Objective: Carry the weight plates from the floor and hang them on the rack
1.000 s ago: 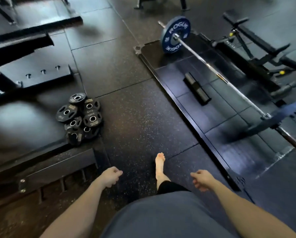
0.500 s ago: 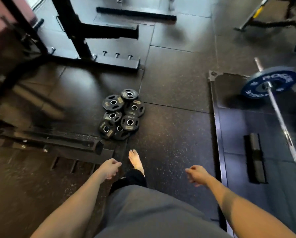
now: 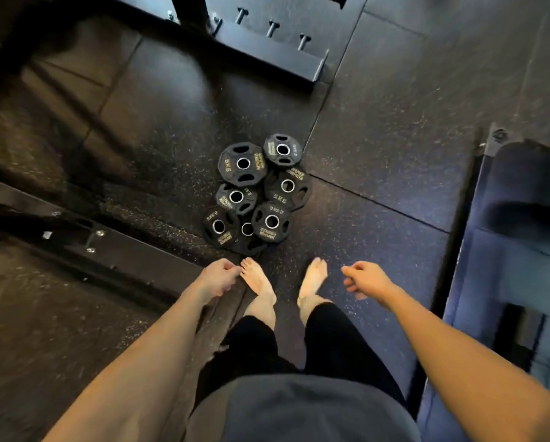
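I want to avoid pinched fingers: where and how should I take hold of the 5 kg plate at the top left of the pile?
Probably by a grip slot near its rim, coming from the left: the 5 kg plate lies flat on top of the pile, its left edge is clear, while its right edge butts against neighbouring plates. Neither the left hand nor the right hand holds anything.

Both arms hanging forward, left hand (image 3: 217, 277) and right hand (image 3: 364, 280) loosely curled, empty
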Demonstrator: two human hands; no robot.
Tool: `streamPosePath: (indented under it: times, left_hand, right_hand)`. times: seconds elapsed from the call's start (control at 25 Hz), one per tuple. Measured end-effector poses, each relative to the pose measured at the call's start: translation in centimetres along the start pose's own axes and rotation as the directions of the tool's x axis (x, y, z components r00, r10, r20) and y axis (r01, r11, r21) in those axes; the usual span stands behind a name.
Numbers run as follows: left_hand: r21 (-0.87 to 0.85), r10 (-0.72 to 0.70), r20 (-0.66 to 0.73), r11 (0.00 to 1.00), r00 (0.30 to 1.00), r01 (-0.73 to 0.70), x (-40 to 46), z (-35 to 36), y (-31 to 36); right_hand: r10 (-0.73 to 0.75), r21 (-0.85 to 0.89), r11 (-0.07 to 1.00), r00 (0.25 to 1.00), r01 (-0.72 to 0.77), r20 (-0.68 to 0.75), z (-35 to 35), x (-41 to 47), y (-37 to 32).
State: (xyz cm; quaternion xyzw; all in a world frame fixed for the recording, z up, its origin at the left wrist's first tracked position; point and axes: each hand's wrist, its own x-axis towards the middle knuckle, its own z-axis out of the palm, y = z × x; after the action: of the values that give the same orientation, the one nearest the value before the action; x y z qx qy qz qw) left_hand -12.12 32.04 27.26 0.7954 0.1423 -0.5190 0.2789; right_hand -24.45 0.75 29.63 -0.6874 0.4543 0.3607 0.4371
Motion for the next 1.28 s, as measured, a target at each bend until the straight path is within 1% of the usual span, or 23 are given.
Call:
streamPosePath:
  times: [0.12,0.28,0.36,0.44,0.52,0.64,0.76,0.8,0.88,0.96,1.04,1.12,1.2,1.28]
  left_hand:
    - [-0.003,-0.030,-0.012,1.000,0.999,0.030,8.0,-0.6,2.4]
    - [0.021,-0.075,-0.024,0.997,0.997,0.075,19.4,1.0,3.9]
    - [0.104,-0.070,-0.035,0.992,0.997,0.074,25.8,2.5,3.6]
    - [0.195,-0.052,-0.076,0.979,0.996,0.066,33.3,4.5,2.9]
    - [0.237,-0.038,-0.114,0.969,0.993,0.064,39.8,6.4,2.0]
    - [0.281,-0.021,-0.183,0.957,0.983,0.073,47.7,8.5,1.3]
    - [0.323,-0.043,-0.217,0.940,0.975,0.114,53.8,10.7,0.8]
    - [0.327,-0.048,-0.239,0.936,0.970,0.127,55.1,11.3,0.8]
    - [0.354,-0.029,-0.316,0.924,0.948,0.146,56.4,12.6,1.0]
    - [0.407,0.059,-0.392,0.906,0.918,0.115,56.9,13.5,1.2]
    - [0.442,0.130,-0.389,0.895,0.912,0.060,56.9,13.5,1.2]
    - [0.389,0.120,-0.347,0.921,0.930,0.027,56.5,12.9,0.9]
    - [0.308,0.073,-0.316,0.951,0.946,0.029,54.6,12.1,0.4]
    - [0.185,0.011,-0.278,0.982,0.960,0.043,51.4,11.2,0.0]
  right_hand:
    - [0.018,-0.004,1.000,0.998,-0.017,0.056,0.7,8.8,-4.5]
    - [0.064,-0.034,0.998,0.990,-0.060,0.124,4.0,22.1,-6.9]
    - [0.081,-0.025,0.997,0.987,-0.078,0.140,6.2,29.0,-6.8]
    - [0.097,-0.016,0.995,0.985,-0.095,0.143,8.9,36.5,-5.8]
    - [0.116,-0.011,0.993,0.984,-0.116,0.134,11.7,42.6,-4.6]
    - [0.174,0.012,0.984,0.978,-0.176,0.115,15.6,49.5,-2.8]
    - [0.208,-0.028,0.978,0.975,-0.206,0.083,18.9,54.6,-0.9]
    - [0.230,-0.029,0.973,0.970,-0.229,0.084,19.7,55.7,-0.6]
    - [0.236,0.031,0.970,0.968,-0.239,0.088,20.9,57.4,-0.4]
    - [0.237,0.088,0.966,0.969,-0.243,0.073,21.4,58.5,-0.3]
    - [0.241,0.097,0.964,0.968,-0.247,0.066,21.6,58.5,-0.7]
    - [0.216,0.070,0.973,0.975,-0.219,0.047,21.2,57.6,-1.0]
    - [0.164,-0.015,0.986,0.986,-0.164,0.024,20.0,55.8,-2.0]
    - [0.090,-0.121,0.989,0.996,-0.087,0.020,18.3,53.0,-3.4]
